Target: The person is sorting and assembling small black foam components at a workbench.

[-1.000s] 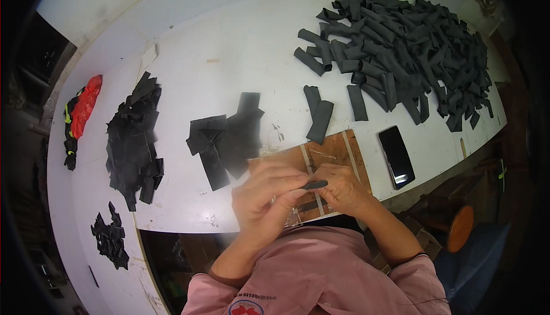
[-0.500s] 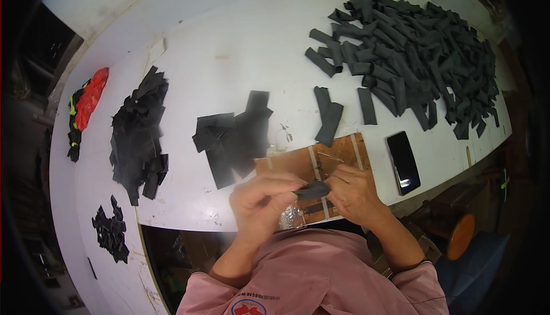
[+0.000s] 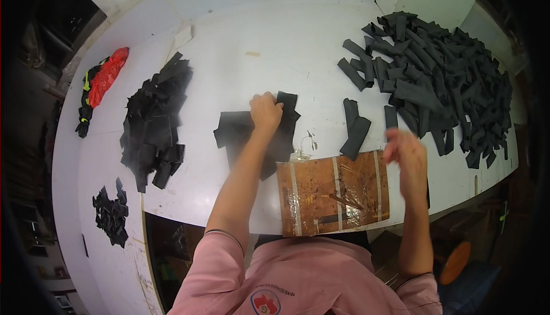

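My left hand [image 3: 267, 112] is closed with its fingertips on a loose stack of flat black fabric pieces [image 3: 235, 127], pinching at the piece under them. Fingers bent and slightly apart, my right hand [image 3: 409, 157] is blurred by motion and shows nothing in its grasp. It is just below a single dark tube-shaped piece [image 3: 391, 116] at the near edge of a big heap of dark rolled fabric tubes [image 3: 458, 94]. Between my hands two more dark tubes [image 3: 355, 134] lie crossed. A brown taped board [image 3: 306, 189] lies in front of me.
At the left is a tall pile of black pieces [image 3: 153, 117], with a smaller pile of black scraps [image 3: 112, 214] nearer me. Behind them lies a red plastic bundle [image 3: 109, 74]. A wooden stool [image 3: 456, 260] stands below the table's right edge.
Both hands have left the dark piece they held over the board and moved apart. My left hand reached forward to the flat stack; my right went right. A wider dark piece now shows on the heap.
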Motion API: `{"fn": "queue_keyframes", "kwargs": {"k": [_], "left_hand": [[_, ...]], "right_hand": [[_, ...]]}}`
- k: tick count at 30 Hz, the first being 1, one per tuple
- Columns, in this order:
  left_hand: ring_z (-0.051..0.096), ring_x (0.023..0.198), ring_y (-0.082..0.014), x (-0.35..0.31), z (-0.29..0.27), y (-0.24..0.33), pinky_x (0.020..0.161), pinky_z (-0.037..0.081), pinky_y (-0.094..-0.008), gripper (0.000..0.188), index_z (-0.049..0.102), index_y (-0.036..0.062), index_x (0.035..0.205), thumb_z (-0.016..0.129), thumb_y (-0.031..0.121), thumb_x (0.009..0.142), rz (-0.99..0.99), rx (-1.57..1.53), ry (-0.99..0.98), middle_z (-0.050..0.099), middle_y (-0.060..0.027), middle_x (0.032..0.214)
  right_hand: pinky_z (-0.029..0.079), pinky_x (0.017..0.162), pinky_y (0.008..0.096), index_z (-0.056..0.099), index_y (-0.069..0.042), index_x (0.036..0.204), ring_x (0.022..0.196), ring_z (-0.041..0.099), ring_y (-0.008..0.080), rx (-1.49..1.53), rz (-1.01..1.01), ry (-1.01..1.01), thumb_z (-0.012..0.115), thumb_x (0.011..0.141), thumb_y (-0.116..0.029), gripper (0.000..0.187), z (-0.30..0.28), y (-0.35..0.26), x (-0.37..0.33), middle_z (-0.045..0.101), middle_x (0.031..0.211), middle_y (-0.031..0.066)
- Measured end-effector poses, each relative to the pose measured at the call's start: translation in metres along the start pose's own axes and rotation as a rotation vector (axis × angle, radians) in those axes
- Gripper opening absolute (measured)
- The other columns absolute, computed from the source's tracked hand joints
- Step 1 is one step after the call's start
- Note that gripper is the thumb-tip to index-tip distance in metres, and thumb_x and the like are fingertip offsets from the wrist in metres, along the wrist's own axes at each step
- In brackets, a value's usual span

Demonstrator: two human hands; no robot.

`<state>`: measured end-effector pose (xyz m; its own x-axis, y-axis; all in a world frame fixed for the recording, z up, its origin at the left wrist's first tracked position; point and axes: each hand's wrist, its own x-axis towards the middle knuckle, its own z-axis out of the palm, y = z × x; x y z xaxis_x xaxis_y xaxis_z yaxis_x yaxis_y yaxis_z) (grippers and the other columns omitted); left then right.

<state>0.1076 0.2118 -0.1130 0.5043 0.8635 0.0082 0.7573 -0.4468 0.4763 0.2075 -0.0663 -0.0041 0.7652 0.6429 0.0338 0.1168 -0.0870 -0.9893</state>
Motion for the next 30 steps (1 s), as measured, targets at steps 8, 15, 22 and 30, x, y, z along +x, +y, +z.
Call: {"fn": "queue_keyframes", "kwargs": {"k": [8,15,22,30], "left_hand": [[0.055,0.070,-0.0137,-0.053,-0.077,0.015,0.066,0.044,-0.0265,0.011,0.056,0.0002,0.082,0.061,0.004,0.072,0.325,-0.789,0.152,0.059,-0.0058,0.075],[0.053,0.078,-0.0071,-0.177,-0.105,0.022,0.074,0.040,-0.0194,0.036,0.045,0.0000,0.103,0.060,-0.010,0.072,0.229,-0.921,-0.430,0.056,-0.0013,0.079],[0.052,0.075,-0.0080,-0.232,-0.069,0.018,0.068,0.042,-0.0195,0.027,0.045,0.0002,0.100,0.059,-0.004,0.077,0.109,-0.911,-0.036,0.056,-0.0040,0.080],[0.050,0.065,-0.0075,-0.259,-0.085,0.029,0.060,0.039,-0.0190,0.018,0.053,0.0001,0.088,0.058,0.015,0.081,-0.177,-1.235,-0.363,0.056,-0.0039,0.072]], "right_hand": [[0.046,0.057,0.0261,0.057,0.001,0.087,0.062,0.057,0.0157,-0.183,-0.039,-0.677,0.060,0.079,-0.011,0.015,0.033,0.004,-0.091,0.057,0.069,0.0067],[0.044,0.058,0.0354,0.058,-0.001,0.087,0.065,0.056,0.0275,-0.181,-0.109,-0.203,0.065,0.072,-0.015,0.021,0.082,-0.002,-0.101,0.055,0.071,0.0132],[0.044,0.056,0.0347,0.058,0.000,0.079,0.063,0.054,0.0281,-0.267,-0.283,-0.080,0.064,0.068,-0.002,0.013,0.083,0.013,-0.107,0.054,0.069,0.0109],[0.042,0.050,0.0343,0.054,0.000,0.069,0.058,0.052,0.0255,-0.478,-0.452,-0.017,0.063,0.054,0.005,0.018,0.072,0.022,-0.114,0.051,0.063,0.0096]]}}
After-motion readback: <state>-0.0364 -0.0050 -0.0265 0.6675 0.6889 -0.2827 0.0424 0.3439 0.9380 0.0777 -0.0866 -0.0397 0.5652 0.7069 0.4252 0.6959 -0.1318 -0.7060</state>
